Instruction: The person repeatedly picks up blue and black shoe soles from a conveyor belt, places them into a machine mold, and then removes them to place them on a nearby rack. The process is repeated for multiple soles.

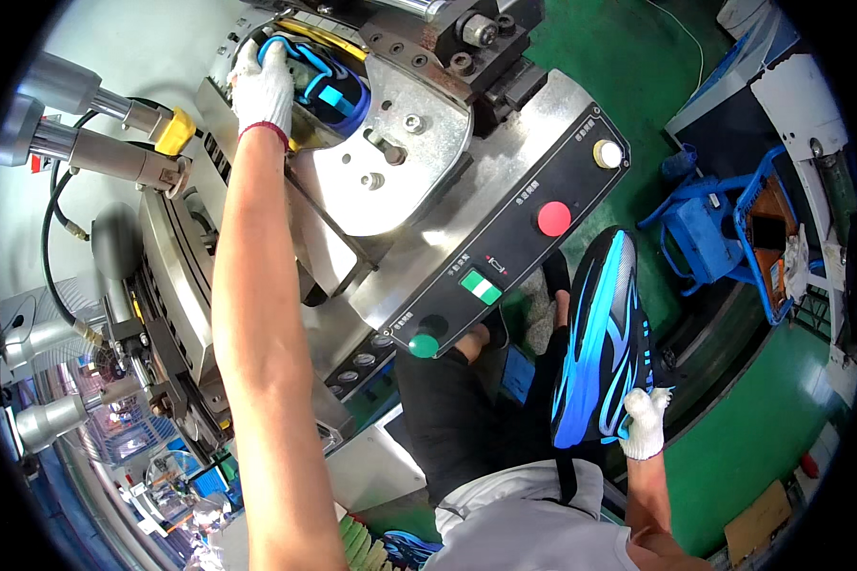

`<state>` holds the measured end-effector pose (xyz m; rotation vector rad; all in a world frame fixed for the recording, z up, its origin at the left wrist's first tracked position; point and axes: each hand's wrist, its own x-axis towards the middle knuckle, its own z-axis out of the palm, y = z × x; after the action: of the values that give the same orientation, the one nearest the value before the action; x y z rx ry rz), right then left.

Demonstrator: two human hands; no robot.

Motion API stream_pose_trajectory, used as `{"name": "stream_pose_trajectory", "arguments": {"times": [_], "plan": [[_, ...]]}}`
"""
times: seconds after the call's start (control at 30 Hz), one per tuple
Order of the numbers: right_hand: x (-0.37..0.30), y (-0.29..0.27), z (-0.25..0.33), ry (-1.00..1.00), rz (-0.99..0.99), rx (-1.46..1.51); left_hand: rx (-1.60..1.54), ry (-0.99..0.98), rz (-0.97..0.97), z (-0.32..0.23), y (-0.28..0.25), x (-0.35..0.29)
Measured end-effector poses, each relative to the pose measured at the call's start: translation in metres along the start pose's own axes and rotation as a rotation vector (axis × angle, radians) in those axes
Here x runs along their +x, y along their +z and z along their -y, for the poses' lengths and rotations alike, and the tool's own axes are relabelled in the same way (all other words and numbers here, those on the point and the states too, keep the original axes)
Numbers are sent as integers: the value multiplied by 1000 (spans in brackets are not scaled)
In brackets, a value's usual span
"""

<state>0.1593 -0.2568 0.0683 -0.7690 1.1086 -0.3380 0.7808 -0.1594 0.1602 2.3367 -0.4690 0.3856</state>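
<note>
My left hand, in a white knit glove, reaches up into the machine. Its fingers close on the blue-edged rim of a dark sneaker that sits inside the machine, partly hidden by the hand and the metal parts. On the right, a black sneaker with bright blue stripes is held up beside my leg, toe pointing away. My right hand, gloved the same way, grips it near its lower end, some fingers hidden behind it.
A sloping control panel carries a red button, a green knob and a white button. Metal cylinders and black hoses stand at the left. A blue stool is on the green floor at right.
</note>
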Motion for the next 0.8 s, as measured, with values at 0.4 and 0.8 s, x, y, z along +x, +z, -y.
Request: {"name": "stream_pose_trajectory", "arguments": {"times": [0.4,0.8], "plan": [[-30,3,2,-138,88,93,-417,178,-257,-88,-130,-61],[5,200,143,-906,265,-420,-694,356,353,-56,-276,-404]]}}
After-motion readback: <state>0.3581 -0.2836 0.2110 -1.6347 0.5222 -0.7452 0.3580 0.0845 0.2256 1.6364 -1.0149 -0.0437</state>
